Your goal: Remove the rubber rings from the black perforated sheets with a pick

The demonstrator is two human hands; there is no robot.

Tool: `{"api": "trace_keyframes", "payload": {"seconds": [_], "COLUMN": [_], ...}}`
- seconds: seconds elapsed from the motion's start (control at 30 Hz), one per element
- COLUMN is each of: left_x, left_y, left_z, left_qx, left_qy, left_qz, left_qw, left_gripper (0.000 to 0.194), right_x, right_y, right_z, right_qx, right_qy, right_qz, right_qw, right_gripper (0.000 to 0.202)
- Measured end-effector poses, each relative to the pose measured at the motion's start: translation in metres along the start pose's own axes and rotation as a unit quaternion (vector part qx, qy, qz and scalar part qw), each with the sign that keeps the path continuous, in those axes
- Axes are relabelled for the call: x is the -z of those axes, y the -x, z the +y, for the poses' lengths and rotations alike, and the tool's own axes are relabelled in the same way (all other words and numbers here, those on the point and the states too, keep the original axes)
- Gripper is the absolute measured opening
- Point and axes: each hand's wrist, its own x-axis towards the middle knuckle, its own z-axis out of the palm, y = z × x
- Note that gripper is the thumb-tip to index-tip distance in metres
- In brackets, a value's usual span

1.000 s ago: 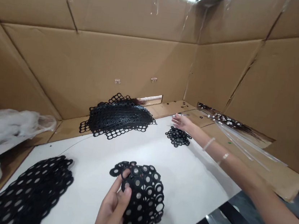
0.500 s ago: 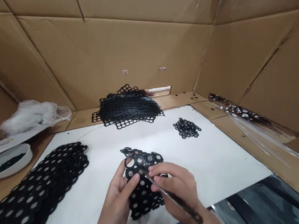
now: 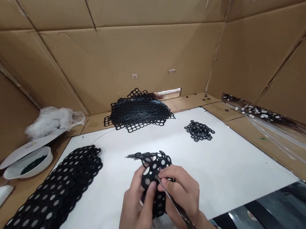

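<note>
My left hand [image 3: 139, 202] is closed on a small black sheet of joined rings [image 3: 160, 202], raised above the white board. Many of its rings have pale grey centres. The thumb presses on the near face and the fingers go behind, partly hidden. Its far left end folds out past my fingers. My right hand [image 3: 181, 190] pinches slim metal tweezers [image 3: 176, 205], tip on the sheet beside my left thumb. Their dark rounded end points down to the right, over my wrist.
A long stack of filled ring sheets [image 3: 54, 188] lies at left. Behind are a pile of open ring sheets [image 3: 142, 113] and a heap of loose ringed discs [image 3: 199, 130]. A white bowl [image 3: 48, 159] with dark bits stands left. Cardboard walls [image 3: 149, 51] enclose the white board [image 3: 237, 158].
The view has shifted left, so things appear further right. My left hand has turned the sheet, tilting its far end more edge-on. The tweezers stay in my right hand, tip at the sheet.
</note>
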Motion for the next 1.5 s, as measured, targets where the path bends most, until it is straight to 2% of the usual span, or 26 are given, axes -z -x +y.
{"api": "trace_keyframes", "payload": {"seconds": [0.07, 0.13, 0.27, 0.33, 0.47, 0.63, 0.87, 1.03, 1.2, 1.33, 1.5], "left_x": [-0.002, -0.003, -0.002, 0.0, 0.006, 0.009, 0.018, 0.02, 0.018, 0.015, 0.013], "left_y": [0.006, 0.01, 0.009, 0.005, -0.003, -0.013, -0.021, -0.021, -0.017, -0.013, -0.007], "left_z": [-0.002, -0.003, -0.005, -0.005, -0.003, 0.003, 0.004, 0.004, 0.004, 0.002, -0.001], "left_qx": [-0.037, -0.024, 0.01, 0.01, 0.018, 0.031, 0.039, 0.069, 0.06, 0.043, 0.045], "left_qy": [-0.058, -0.077, -0.015, -0.021, -0.093, -0.02, 0.056, 0.075, 0.082, 0.054, -0.038], "left_qz": [0.005, 0.005, -0.006, -0.037, -0.104, -0.164, -0.164, -0.186, -0.172, -0.167, -0.176], "left_qw": [0.998, 0.997, 1.0, 0.999, 0.99, 0.986, 0.984, 0.977, 0.98, 0.984, 0.983], "left_gripper": [0.033, 0.034, 0.042, 0.044, 0.038, 0.033, 0.021, 0.031, 0.038, 0.039, 0.041], "right_x": [-0.002, -0.001, 0.009, 0.016, 0.025, 0.027, 0.017, 0.014, 0.011, 0.008, 0.006], "right_y": [0.002, 0.004, 0.0, -0.005, -0.013, -0.009, 0.005, 0.006, 0.011, 0.019, 0.023], "right_z": [0.0, 0.001, 0.003, 0.005, 0.01, 0.008, -0.003, -0.003, -0.001, 0.003, 0.005], "right_qx": [0.019, 0.017, -0.025, -0.037, -0.08, -0.069, -0.032, -0.026, -0.014, 0.003, 0.007], "right_qy": [0.029, 0.051, -0.006, -0.06, -0.112, -0.104, -0.059, -0.067, -0.033, -0.012, 0.029], "right_qz": [0.024, 0.038, -0.001, -0.013, 0.019, -0.055, -0.051, -0.046, -0.035, -0.015, -0.061], "right_qw": [0.999, 0.998, 1.0, 0.997, 0.99, 0.991, 0.996, 0.996, 0.999, 1.0, 0.998], "right_gripper": [0.019, 0.02, 0.018, 0.021, 0.026, 0.019, 0.018, 0.019, 0.019, 0.021, 0.022]}}
